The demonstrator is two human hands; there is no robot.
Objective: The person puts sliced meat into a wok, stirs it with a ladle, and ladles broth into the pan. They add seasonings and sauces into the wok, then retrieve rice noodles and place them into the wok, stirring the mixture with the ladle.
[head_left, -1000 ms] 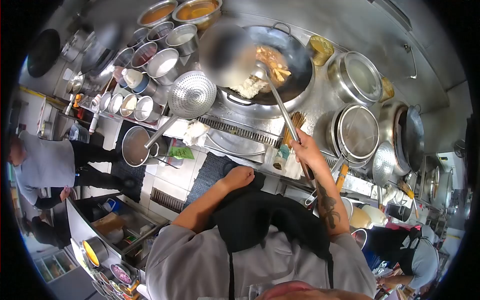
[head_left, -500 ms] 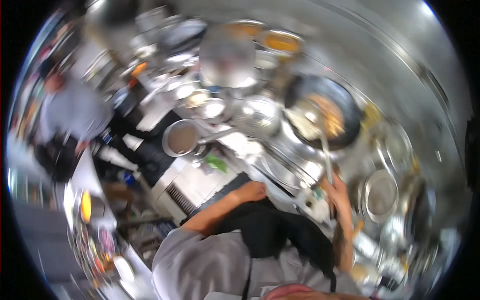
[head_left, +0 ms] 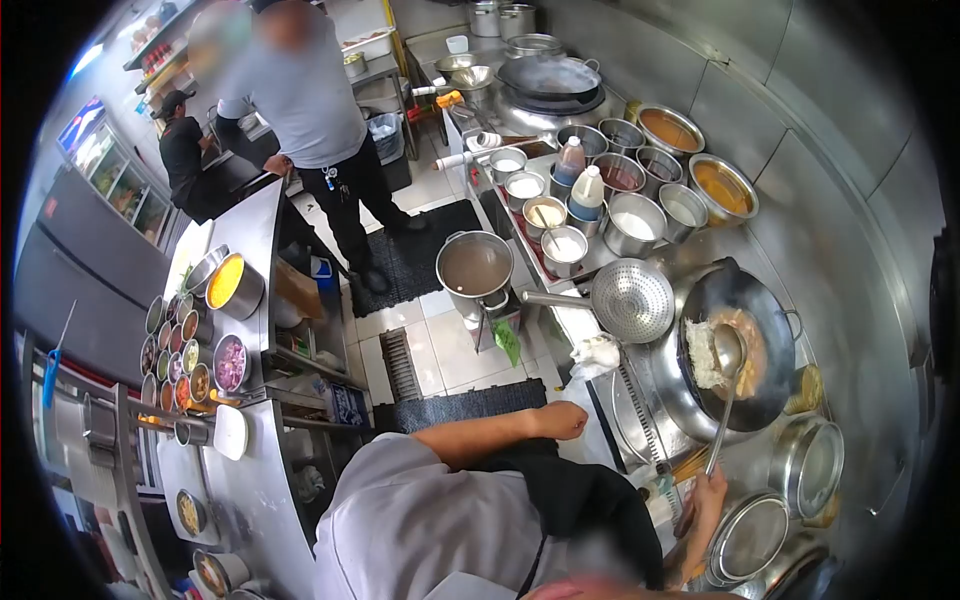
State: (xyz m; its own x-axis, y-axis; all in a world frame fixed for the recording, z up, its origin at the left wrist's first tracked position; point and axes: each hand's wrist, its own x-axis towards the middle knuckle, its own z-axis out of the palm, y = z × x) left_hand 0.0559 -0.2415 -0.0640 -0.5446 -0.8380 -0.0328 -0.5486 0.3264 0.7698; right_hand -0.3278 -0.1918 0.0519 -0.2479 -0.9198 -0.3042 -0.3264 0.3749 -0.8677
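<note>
My right hand [head_left: 708, 492] is wrapped round the long handle of a metal ladle [head_left: 731, 352]. The ladle's bowl rests in a dark wok [head_left: 769, 390], among white rice [head_left: 703, 358] on the left and an orange-brown mixture [head_left: 746, 325] on the right. My left hand [head_left: 567, 420] is held in front of my body, curled into a fist with nothing visible in it. Close ahead of that hand lies a crumpled white cloth [head_left: 596, 356]. A perforated metal strainer [head_left: 633, 301] sits left of the wok, its handle pointing left.
Containers of sauces and powders, among them a steel pot of white powder [head_left: 634, 228], stand beyond the strainer. A pot of brown liquid [head_left: 476, 262] stands to the left. Stacked round sieves [head_left: 750, 538] are near my right hand. A co-worker [head_left: 312, 105] stands by the steel counter [head_left: 250, 345].
My view has swung and sharpened, so more of the kitchen shows. My right hand keeps its hold on the ladle in the wok, and my left hand stays closed.
</note>
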